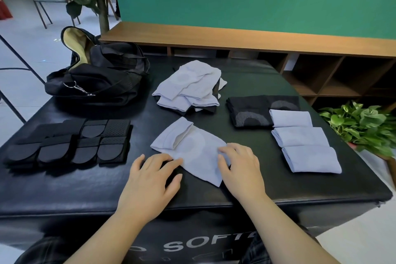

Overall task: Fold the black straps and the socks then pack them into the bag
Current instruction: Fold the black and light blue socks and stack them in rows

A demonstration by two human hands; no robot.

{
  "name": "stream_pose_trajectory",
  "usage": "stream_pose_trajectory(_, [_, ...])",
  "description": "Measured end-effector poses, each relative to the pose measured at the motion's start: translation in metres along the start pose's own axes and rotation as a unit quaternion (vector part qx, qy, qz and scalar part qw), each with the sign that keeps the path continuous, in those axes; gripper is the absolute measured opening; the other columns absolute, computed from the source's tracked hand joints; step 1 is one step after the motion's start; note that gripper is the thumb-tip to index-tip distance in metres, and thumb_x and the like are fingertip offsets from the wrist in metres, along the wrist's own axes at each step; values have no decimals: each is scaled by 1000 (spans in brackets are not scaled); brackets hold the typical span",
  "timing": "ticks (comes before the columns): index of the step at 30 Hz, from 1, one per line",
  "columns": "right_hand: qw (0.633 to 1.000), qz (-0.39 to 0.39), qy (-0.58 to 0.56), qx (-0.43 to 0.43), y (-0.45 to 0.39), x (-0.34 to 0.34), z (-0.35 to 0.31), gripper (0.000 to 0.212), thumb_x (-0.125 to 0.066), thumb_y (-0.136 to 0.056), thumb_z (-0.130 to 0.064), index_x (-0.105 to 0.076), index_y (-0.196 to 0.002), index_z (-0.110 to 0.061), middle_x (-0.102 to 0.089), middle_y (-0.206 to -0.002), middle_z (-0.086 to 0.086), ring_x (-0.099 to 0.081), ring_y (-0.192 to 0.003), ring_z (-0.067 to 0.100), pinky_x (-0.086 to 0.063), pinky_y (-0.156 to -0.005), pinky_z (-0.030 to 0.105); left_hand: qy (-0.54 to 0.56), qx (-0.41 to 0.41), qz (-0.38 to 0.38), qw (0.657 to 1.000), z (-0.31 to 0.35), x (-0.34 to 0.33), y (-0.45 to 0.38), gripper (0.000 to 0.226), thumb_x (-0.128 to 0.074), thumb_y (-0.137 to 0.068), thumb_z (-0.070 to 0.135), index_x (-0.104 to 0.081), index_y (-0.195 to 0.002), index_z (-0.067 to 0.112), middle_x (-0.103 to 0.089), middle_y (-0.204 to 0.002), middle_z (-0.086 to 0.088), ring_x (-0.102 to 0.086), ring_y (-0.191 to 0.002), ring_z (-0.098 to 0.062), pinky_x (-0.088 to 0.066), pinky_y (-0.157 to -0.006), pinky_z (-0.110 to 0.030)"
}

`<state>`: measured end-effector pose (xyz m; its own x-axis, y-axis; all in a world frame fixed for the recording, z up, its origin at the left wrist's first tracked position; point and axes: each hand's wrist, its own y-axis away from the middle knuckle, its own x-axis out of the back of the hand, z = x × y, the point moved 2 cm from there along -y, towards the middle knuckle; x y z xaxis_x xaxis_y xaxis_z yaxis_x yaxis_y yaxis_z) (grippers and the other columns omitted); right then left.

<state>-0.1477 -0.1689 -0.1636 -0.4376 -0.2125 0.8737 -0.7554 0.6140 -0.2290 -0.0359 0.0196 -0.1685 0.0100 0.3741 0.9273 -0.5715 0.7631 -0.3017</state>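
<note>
bare table (246,182) right of hands, bag (96,79) back-left

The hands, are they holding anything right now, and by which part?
Neither grips anything. Both hands, left and right, press flat on the near end of the pale sock spread on the table.

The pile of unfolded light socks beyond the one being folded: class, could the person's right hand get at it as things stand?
Probably yes. The right hand rests on the sock being folded, and only bare tabletop separates that from the pile.
</note>
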Motion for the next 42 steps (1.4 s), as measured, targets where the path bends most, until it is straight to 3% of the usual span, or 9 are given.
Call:
stream_pose_trajectory(5, [1000, 24, 0, -8, 3, 3, 0, 20, -46, -94, -30, -66, -97, -28, -51, -97, -12, -38, -94, 10, -24, -81, 23, 3, 44, -32, 999, -3, -2, -1, 55, -24, -90, 53, -57, -127, 30, -53, -129, 13, -40, -131, -10, -26, -109, -44])
stream_pose_trajectory(10, [999, 19, 6, 32, 8, 4, -3, 26, -42, -91, -31, -65, -81, -22, -57, -78, -7, -47, -80, 16, -35, -78, 30, 6, 89, -60, 994, -1, 2, -3, 82, 1, -80, 66, -32, -146, 30, -25, -154, 12, -10, -145, -9, -5, -116, -37])
stream_pose_trajectory(14, [995, -15, -49, 80, 16, 5, -4, 43, -30, -86, -39, -70, -86, -25, -60, -78, -13, -48, -79, 11, -38, -80, 26, -2, 106, -66, 992, 1, 4, -6, 94, 11, -72, 71, -12, -151, 26, -4, -159, 9, 5, -145, -7, 5, -117, -33])
stream_pose_trajectory(17, [989, -36, -88, 113, 20, 5, -5, 35, -38, -85, -31, -71, -94, -26, -56, -80, -23, -47, -84, 4, -40, -80, 19, 16, 79, -60, 995, -1, 4, -5, 94, 0, -72, 77, -8, -151, 27, 3, -157, 14, 10, -142, -2, 8, -117, -28])
stream_pose_trajectory(20, [985, -54, -108, 124, 22, 7, -4, 34, -46, -83, -13, -67, -106, -27, -48, -93, -25, -42, -98, -1, -40, -80, 13, 45, -18, -48, 998, -4, 3, 0, 83, -27, -78, 80, -36, -143, 30, -23, -152, 16, -7, -141, 2, -1, -116, -27])
stream_pose_trajectory(24, [978, -108, -92, 151, 24, 7, -4, 49, -37, -77, -15, -62, -118, -28, -43, -126, -25, -27, -123, -11, -23, -101, 9, 60, -80, -57, 993, -5, 2, 5, 64, -40, -79, 75, -59, -124, 33, -51, -135, 18, -26, -135, 1, -9, -113, -28])
stream_pose_trajectory(30, [973, -123, -80, 179, 24, 6, -3, 52, -33, -77, -35, -60, -121, -33, -41, -125, -33, -24, -125, -17, -10, -105, 9, 94, -68, -23, 993, -5, 1, 5, 61, -45, -78, 69, -61, -124, 32, -48, -134, 23, -25, -132, 9, -7, -112, -17])
stream_pose_trajectory(36, [977, -91, -119, 152, 19, 3, -1, 31, -47, -87, -42, -69, -104, -30, -57, -115, -29, -42, -117, -10, -34, -103, 24, 123, -35, -21, 992, -5, 4, 7, 73, -44, -70, 74, -47, -134, 38, -37, -135, 28, -13, -127, 20, -3, -108, -6])
stream_pose_trajectory(42, [980, -95, -166, 54, 14, 9, -10, 21, -51, -95, -35, -67, -93, -21, -64, -89, -6, -51, -93, 4, -44, -85, 29, 195, 50, -21, 979, -4, 7, 5, 66, -63, -76, 56, -38, -135, 43, -51, -118, 36, -44, -118, 7, -35, -93, -15])
